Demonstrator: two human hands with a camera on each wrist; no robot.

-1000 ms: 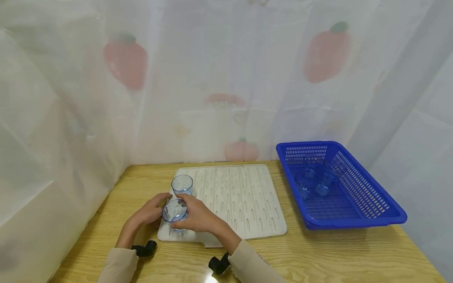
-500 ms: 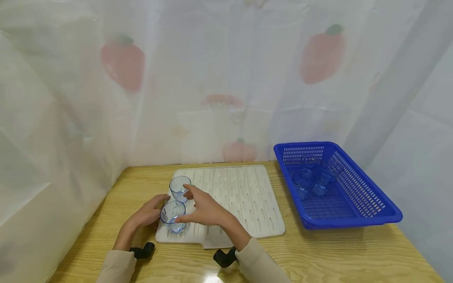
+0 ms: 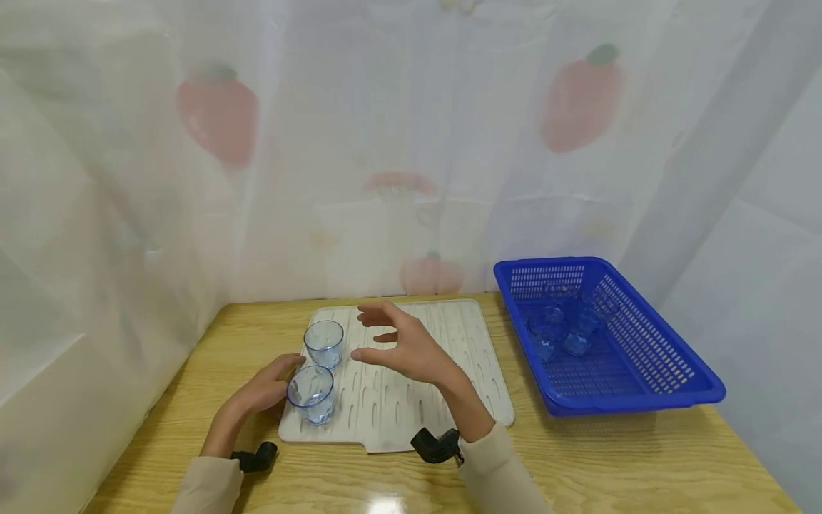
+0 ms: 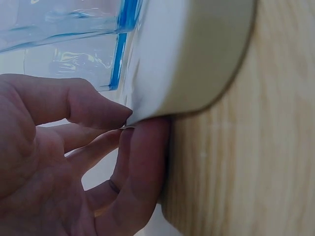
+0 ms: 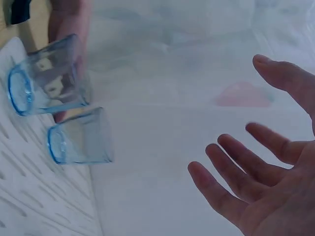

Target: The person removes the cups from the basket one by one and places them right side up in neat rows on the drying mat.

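Two clear drinking glasses with blue rims stand upright on the white ridged drying mat [image 3: 398, 425], near its left edge. The front glass [image 3: 311, 396] is closer to the person; the back glass [image 3: 324, 346] stands just behind it. In the left wrist view my left hand [image 4: 93, 157] pinches the mat's edge between thumb and fingers, beside the glasses. My right hand [image 3: 411, 350] hovers over the middle of the mat, holding nothing. Its fingers [image 5: 236, 172] are spread and apart from both glasses in the right wrist view.
At the right of the wooden table [image 3: 578, 471] stands a blue plastic basket [image 3: 629, 405] with several more glasses [image 3: 549, 325] in its far left part. A pale curtain [image 3: 398, 235] with strawberry prints hangs behind and along the sides.
My right hand has let go of the front glass and moved right and up, away from both glasses. The left hand stays at the mat's left edge.
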